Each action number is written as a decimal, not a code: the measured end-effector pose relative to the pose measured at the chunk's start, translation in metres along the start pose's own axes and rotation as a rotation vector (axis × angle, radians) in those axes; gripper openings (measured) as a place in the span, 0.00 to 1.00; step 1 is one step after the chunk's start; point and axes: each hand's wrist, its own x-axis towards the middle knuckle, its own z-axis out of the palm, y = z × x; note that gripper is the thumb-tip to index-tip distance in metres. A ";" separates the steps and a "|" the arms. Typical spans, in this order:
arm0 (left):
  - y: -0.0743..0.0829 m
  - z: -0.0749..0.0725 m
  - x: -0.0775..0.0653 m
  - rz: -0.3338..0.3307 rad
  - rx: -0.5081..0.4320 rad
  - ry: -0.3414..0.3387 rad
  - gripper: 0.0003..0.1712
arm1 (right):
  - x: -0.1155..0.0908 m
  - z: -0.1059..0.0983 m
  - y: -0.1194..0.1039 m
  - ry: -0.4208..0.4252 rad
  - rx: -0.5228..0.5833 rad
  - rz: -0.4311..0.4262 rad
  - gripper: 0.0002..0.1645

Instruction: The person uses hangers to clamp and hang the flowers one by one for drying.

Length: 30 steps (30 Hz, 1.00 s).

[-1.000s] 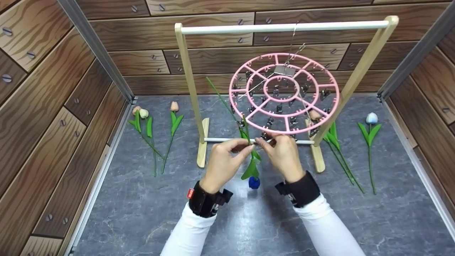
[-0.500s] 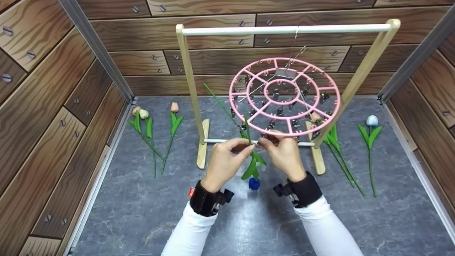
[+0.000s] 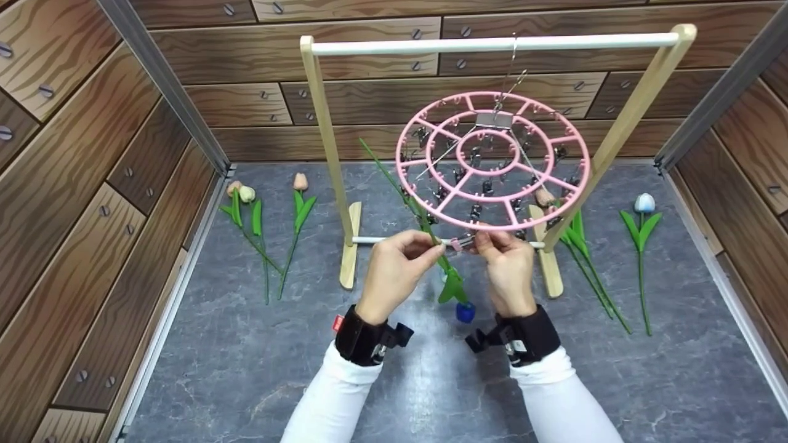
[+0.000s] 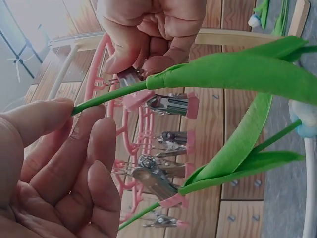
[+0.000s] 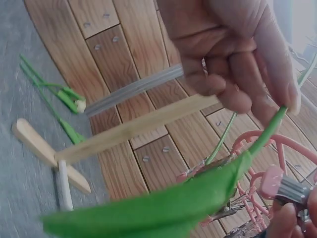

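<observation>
My left hand (image 3: 397, 271) pinches the green stem of a blue artificial tulip (image 3: 466, 312) between thumb and fingertips. The flower hangs head down, its leaves (image 4: 233, 74) below the pinch. My right hand (image 3: 511, 277) pinches a metal clip with pink tips (image 5: 294, 191) at the near rim of a pink round clip hanger (image 3: 508, 226). In the left wrist view this clip lies right by the stem. Another clip (image 4: 156, 183) there grips the stem of a second tulip with a pale blue head (image 4: 303, 119), also upside down.
The hanger hangs by a hook from a wooden rack's white bar (image 3: 406, 47). More metal clips dangle round it. Several tulips lie on the grey floor: a peach one (image 3: 300, 181) among those at left, a pale blue one (image 3: 644, 203) at right. Wood-patterned walls (image 3: 240, 104) enclose the space.
My right hand has shifted slightly right, and the clip's pink tip now shows beside the stem. The blue tulip's head has swung right, its stem tilting more. The hanger has turned a little.
</observation>
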 end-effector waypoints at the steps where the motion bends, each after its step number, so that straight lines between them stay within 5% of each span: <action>1: 0.000 0.000 0.001 -0.017 -0.013 -0.001 0.07 | -0.001 0.000 0.000 -0.001 0.006 -0.004 0.26; 15: 0.002 0.008 0.010 -0.109 -0.156 0.063 0.08 | -0.006 -0.002 -0.001 -0.020 -0.060 -0.032 0.18; 20: 0.001 0.012 0.010 -0.099 -0.212 0.088 0.07 | -0.007 -0.003 -0.001 -0.039 -0.033 -0.057 0.05; 25: 0.003 0.015 0.009 -0.085 -0.248 0.084 0.08 | -0.008 -0.004 0.000 -0.057 -0.015 -0.058 0.14; 30: 0.004 0.016 0.009 -0.092 -0.250 0.080 0.08 | -0.007 -0.006 -0.001 -0.067 -0.047 -0.036 0.09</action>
